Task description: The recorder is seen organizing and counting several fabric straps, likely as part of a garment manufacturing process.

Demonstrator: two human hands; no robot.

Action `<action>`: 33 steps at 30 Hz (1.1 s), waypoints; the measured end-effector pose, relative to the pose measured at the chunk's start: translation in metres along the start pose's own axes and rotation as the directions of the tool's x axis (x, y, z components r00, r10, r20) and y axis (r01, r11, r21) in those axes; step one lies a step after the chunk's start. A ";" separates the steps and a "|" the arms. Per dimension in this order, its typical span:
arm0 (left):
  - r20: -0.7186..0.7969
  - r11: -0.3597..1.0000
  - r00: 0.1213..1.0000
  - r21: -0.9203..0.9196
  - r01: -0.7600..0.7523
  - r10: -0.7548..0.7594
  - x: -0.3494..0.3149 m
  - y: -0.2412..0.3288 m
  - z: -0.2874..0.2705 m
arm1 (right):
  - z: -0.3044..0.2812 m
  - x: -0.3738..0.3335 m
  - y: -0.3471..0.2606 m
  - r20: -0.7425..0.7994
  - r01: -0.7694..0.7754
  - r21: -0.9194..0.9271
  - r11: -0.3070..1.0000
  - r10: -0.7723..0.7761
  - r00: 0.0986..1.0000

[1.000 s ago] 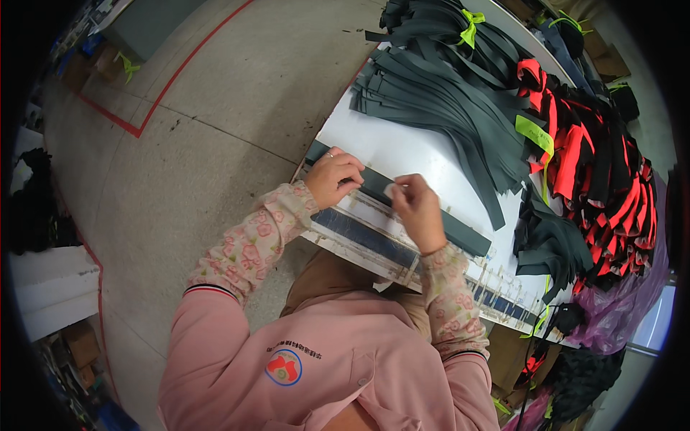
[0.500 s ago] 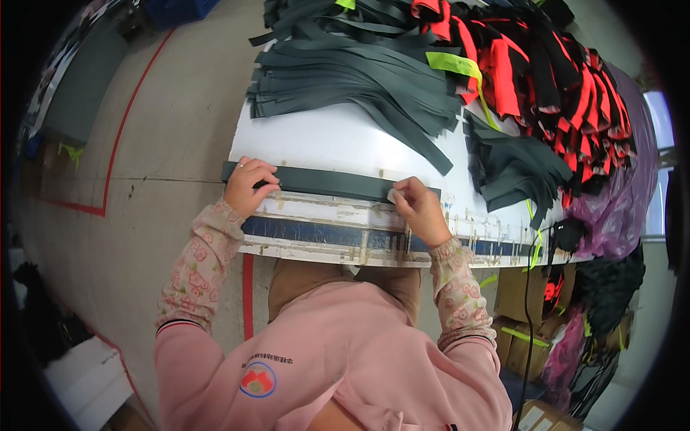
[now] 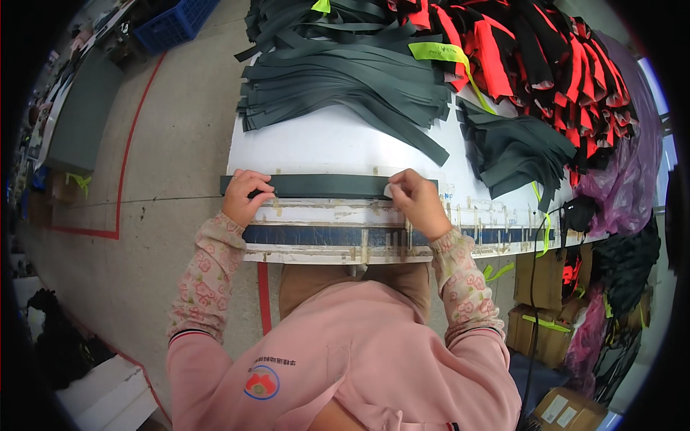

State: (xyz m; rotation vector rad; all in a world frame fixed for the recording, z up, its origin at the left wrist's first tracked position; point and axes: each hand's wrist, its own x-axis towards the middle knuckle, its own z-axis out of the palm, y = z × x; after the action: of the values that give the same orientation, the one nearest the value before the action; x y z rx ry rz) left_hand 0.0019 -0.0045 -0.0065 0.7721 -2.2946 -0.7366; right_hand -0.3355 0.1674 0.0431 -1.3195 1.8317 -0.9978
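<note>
While the dark green strip (image 3: 327, 186) lies flat along the near part of the white worktop (image 3: 323, 140), the left hand (image 3: 244, 199) rests bent-fingered at its left end; grip cannot be determined. The right hand (image 3: 419, 205) is clamped on a small white piece (image 3: 388, 191) over the strip's right portion. Loose green strips (image 3: 330, 80) lie farther off; red-and-black pieces (image 3: 532, 65) lie far right.

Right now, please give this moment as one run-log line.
Left hand: on strip near left end | Right hand: holds white piece at strip near right end | Strip: flat on table | Beyond: strip pile
</note>
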 end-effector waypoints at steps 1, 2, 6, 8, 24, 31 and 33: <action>0.006 1.000 1.000 -0.004 0.005 -0.004 0.000 -0.001 -0.002 | -0.002 0.000 -0.002 -0.026 -0.043 0.055 0.998 0.045 0.999; 0.000 1.000 1.000 -0.001 0.012 -0.012 -0.001 -0.001 -0.003 | -0.003 0.000 -0.005 -0.046 -0.085 0.109 0.990 0.091 0.995; -0.002 0.999 1.000 -0.039 0.018 -0.018 0.000 -0.001 -0.005 | 0.009 -0.001 -0.017 0.047 -0.051 0.142 0.989 0.045 0.998; 0.006 0.997 1.000 -0.077 -0.002 0.002 0.001 -0.001 -0.005 | 0.020 -0.003 -0.021 0.151 -0.064 0.165 0.984 0.039 0.988; 0.004 0.968 0.987 -0.197 0.158 -0.160 -0.006 -0.003 0.000 | 0.079 0.021 -0.067 0.715 -0.122 0.041 0.992 0.057 0.697; 0.007 0.963 0.984 -0.203 0.177 -0.180 -0.005 -0.001 0.002 | 0.077 0.024 -0.061 0.719 -0.093 0.008 0.996 0.058 0.692; 0.003 0.961 0.982 -0.206 0.184 -0.187 -0.005 -0.001 0.003 | 0.077 0.027 -0.062 0.730 -0.076 0.003 0.997 0.050 0.682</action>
State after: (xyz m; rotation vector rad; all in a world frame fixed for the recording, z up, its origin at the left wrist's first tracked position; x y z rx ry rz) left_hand 0.0033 -0.0010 -0.0111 0.8993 -2.1089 -1.0305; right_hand -0.2493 0.1141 0.0568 -1.3540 1.2089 -0.3459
